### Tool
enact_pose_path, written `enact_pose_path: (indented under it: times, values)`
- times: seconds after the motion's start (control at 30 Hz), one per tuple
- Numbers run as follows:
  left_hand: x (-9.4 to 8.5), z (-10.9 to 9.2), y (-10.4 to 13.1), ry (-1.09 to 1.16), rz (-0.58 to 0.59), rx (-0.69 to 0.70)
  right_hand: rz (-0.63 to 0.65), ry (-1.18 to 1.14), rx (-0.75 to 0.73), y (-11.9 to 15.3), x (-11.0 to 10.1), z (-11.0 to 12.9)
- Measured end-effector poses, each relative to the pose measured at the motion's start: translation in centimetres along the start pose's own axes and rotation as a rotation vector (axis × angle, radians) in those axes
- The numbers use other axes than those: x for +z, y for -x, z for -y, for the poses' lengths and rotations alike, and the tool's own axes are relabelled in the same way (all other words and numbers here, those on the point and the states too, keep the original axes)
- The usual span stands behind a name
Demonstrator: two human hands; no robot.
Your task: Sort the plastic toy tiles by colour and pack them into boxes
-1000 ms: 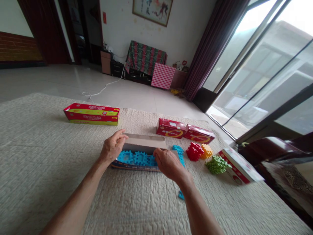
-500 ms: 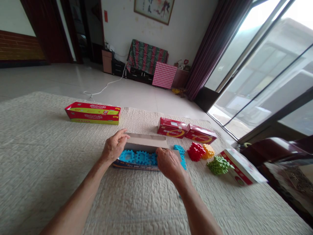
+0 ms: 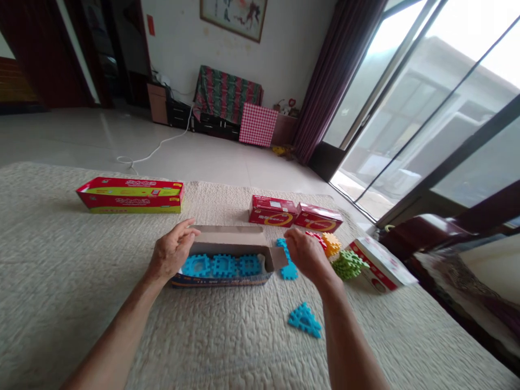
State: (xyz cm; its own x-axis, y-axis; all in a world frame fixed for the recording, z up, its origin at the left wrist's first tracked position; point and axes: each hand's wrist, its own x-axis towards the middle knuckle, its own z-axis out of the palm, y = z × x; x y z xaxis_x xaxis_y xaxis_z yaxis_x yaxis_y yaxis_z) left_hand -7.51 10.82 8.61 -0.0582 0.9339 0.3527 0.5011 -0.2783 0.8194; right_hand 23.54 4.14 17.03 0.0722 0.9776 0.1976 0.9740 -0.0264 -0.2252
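Note:
An open cardboard box (image 3: 221, 280) lies on the quilted cover with its long lid flap raised at the back. Three blue interlocking building blocks (image 3: 223, 266) show in a row inside it. My left hand (image 3: 173, 250) is closed on the box's left end, thumb and fingers at the rim. Just right of the box's end flap (image 3: 278, 258), my right hand (image 3: 305, 253) is curled beside more blue blocks (image 3: 288, 270); its fingertips are hidden. A triangular blue block (image 3: 304, 320) lies nearer me, by my right forearm.
Red blocks (image 3: 318, 238), orange blocks (image 3: 332, 245) and green blocks (image 3: 349, 265) sit beyond my right hand, before a white and red box (image 3: 384, 264). Two dark red boxes (image 3: 273, 211) stand behind. A red and yellow carton (image 3: 132, 196) lies at far left.
My right hand has left the box and moved right, uncovering the third blue block inside. My left hand stays at the left end. The view has shifted, and the triangular block now shows.

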Motion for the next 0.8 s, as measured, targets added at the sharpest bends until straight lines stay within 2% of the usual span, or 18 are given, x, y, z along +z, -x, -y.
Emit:
enact_pose_path:
  times: [0.1,0.2,0.33,0.43,0.6,0.7,0.8]
  values:
    - [0.0,0.0,0.0,-0.004,0.015,-0.018,0.058,0.067,0.103,0.4,1.0,-3.3]
    - [0.0,0.2,0.0,-0.010,0.020,-0.017,0.128,0.079,0.158,1.6,3.3,-4.8]
    - [0.0,0.4,0.0,-0.021,0.020,0.001,0.126,0.090,0.212,3.1,6.0,-4.6]
    - [0.0,0.5,0.0,-0.026,0.013,0.011,0.143,0.089,0.232,3.6,6.8,-4.0]
    - [0.0,0.2,0.0,-0.023,0.004,0.021,0.134,0.085,0.239,3.5,6.5,-4.5]
    - [0.0,0.0,0.0,-0.017,0.001,0.001,0.075,0.071,0.236,3.3,5.0,-4.9]
    - [0.0,0.0,0.0,0.003,0.000,0.002,-0.027,0.034,0.180,3.2,2.9,-3.9]
